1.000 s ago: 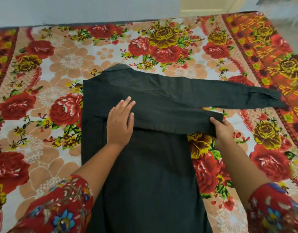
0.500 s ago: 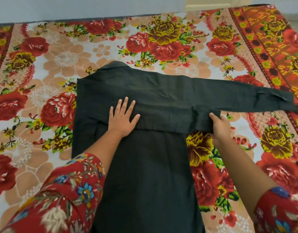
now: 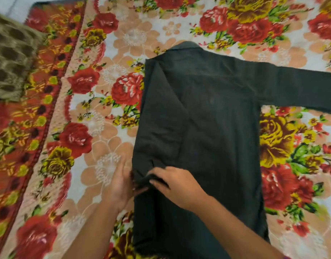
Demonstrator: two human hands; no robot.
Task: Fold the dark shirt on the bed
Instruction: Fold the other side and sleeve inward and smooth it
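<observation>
Dark shirt (image 3: 217,128) lies flat on the bed (image 3: 108,40), collar (image 3: 185,46) away from me and body running down toward me. Its hem is cut off by the lower edge of the view, and my right forearm covers part of the lower body. One outstretched sleeve (image 3: 301,88) reaches to my right, and the frame cuts it before the cuff. The folded sleeve (image 3: 161,118) lies turned in along the shirt's left edge, its end down by my hands.

My right grip (image 3: 179,186) lies over that end, clenched on it, with dark cloth caught between finger and thumb. My left grip (image 3: 121,182) is just beside it, fingers straight along the shirt's left edge and touching it. Motion blur smears this spot, so I cannot tell whether the left thumb has hold of the cloth or only rests against it. Dark cloth on dark cloth also makes the fold lines hard to trace.

Floral bedspread shows to the left of the shirt, out to the red patterned border, and again beyond the collar and under the outstretched sleeve. At the far left corner sits a brown mottled cloth (image 3: 9,58), blurred and cut off by the frame, well apart from the shirt.
</observation>
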